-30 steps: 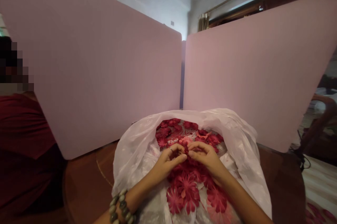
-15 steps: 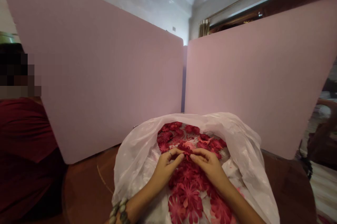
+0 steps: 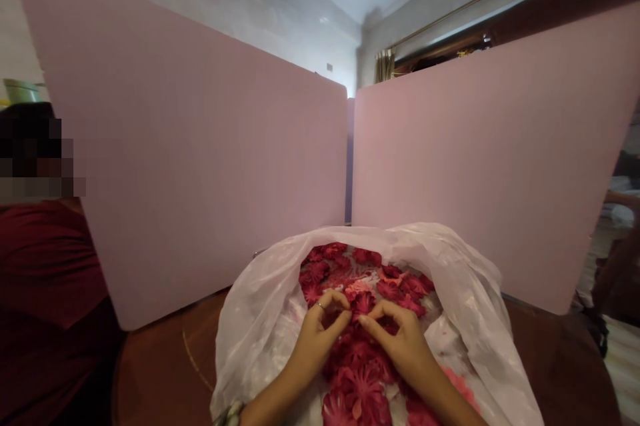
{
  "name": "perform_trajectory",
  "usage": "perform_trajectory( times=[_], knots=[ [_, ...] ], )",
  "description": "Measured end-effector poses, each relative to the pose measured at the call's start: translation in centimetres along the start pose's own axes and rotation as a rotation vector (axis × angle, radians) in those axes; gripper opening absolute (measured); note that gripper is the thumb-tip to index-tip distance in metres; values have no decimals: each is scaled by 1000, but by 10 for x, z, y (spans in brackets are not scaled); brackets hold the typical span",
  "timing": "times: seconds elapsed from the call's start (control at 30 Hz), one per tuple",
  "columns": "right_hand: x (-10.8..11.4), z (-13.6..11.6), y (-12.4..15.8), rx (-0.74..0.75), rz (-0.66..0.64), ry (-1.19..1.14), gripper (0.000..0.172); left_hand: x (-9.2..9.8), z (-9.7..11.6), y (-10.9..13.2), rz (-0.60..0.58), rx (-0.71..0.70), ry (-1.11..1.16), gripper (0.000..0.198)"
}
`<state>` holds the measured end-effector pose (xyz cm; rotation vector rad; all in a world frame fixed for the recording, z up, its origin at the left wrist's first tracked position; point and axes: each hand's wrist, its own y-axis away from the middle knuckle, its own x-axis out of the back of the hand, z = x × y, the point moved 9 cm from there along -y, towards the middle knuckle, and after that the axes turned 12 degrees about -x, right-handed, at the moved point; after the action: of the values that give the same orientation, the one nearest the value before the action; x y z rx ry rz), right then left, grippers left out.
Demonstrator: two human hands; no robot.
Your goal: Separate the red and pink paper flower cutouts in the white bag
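Note:
Over a heap of red artificial flower pieces, my left hand (image 3: 320, 329) and my right hand (image 3: 397, 336) face each other, both closed in a pinch. Between the fingertips is a dark red fabric flower (image 3: 361, 304); its edges are partly hidden by my fingers. More red flower petals (image 3: 360, 389) lie loose just below my wrists, with slits cut into their outlines. The heap sits inside an open white plastic bag (image 3: 265, 306), whose sides rise around my forearms. A ring is on a left finger, and a beaded bracelet (image 3: 233, 413) is on that wrist.
The bag stands on a round brown wooden table (image 3: 160, 363). Two pink panels (image 3: 200, 146) stand upright behind it, nearly meeting at a narrow gap. At the far left sits a person in a dark red shirt (image 3: 45, 266).
My fingertips have come slightly apart, with the fingers more arched. The camera view has tilted up a little, so the panels, bag and hands appear lower.

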<state>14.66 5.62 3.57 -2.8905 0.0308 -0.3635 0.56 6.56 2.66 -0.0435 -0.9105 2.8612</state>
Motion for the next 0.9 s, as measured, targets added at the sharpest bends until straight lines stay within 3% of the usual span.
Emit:
perform_trajectory(
  times=[0.33,0.67,0.9],
  knots=[
    [-4,8,-4,-74,-132,-207,29,-11,0,2,-80,73,77,36],
    [-14,11,-6,-119,-162,-224,35,7,3,0,58,-11,-101,19],
    [-12,14,-7,-87,-135,-195,36,-3,6,2,-22,-42,-132,14]
  ],
)
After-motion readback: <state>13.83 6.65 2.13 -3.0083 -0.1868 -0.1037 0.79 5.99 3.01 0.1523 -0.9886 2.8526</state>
